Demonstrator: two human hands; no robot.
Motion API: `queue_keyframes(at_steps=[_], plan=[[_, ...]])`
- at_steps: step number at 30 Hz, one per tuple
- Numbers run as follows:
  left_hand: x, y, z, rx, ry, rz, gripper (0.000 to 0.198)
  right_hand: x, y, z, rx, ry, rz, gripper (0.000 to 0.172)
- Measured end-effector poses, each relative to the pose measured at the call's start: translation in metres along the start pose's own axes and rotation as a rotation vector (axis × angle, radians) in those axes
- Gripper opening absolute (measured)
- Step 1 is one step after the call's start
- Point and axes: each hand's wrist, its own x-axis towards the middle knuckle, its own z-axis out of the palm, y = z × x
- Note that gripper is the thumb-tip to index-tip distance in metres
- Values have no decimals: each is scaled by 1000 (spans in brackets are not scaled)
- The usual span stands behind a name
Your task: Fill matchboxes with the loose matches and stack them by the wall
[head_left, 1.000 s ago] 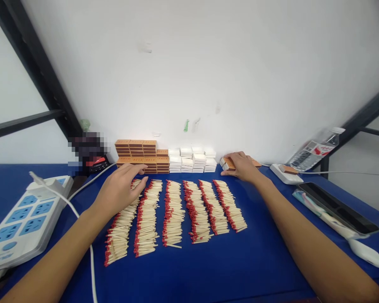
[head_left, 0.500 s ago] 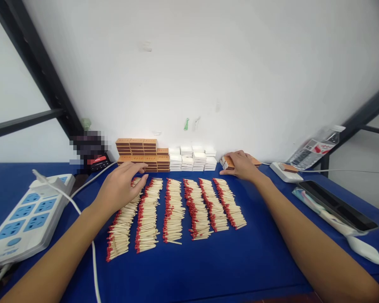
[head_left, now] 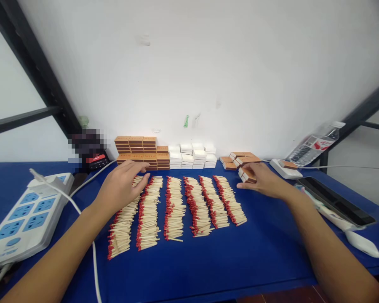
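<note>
Several rows of red-tipped matches (head_left: pixel 177 206) lie side by side on the blue table (head_left: pixel 208 261). My left hand (head_left: pixel 121 187) rests flat on the far end of the leftmost row, fingers stretched out. My right hand (head_left: pixel 265 181) is closed on an orange matchbox (head_left: pixel 246 175), just right of the rightmost row. Behind it lie a few more orange matchboxes (head_left: pixel 240 159). Against the wall stand stacked orange sleeves (head_left: pixel 140 150) and white inner trays (head_left: pixel 192 156).
A white and blue power strip (head_left: pixel 22 216) with its cable lies at the left. At the right are a black phone (head_left: pixel 336 202), a white charger (head_left: pixel 284 166), a lying water bottle (head_left: pixel 314 145) and a white pen-like tool (head_left: pixel 360 246). Black frame bars flank the wall.
My right hand has drawn back from the matchbox pile by the wall toward me and to the right, carrying one orange matchbox. My left hand has stayed on the leftmost row.
</note>
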Motion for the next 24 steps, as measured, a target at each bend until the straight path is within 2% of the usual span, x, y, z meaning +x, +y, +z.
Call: queue_keyframes(at_steps=[2, 4, 7, 9, 11, 15, 24], plan=[[0, 1, 0, 2, -4, 6, 22, -5, 2, 8, 25, -72, 3, 73], [1, 1, 0, 7, -5, 10, 22, -8, 5, 9, 38, -105, 26, 83], [1, 1, -1, 16, 2, 12, 23, -14, 12, 0, 92, -157, 79, 102], [2, 1, -2, 17, 8, 12, 22, -19, 17, -7, 125, -183, 140, 105], [2, 1, -2, 13, 8, 13, 22, -23, 21, -12, 158, -176, 174, 100], [2, 3, -3, 7, 3, 14, 23, -27, 26, -14, 216, -144, 175, 76], [4, 7, -4, -23, -34, -30, 27, -27, 16, -15, 216, -125, 146, 72]])
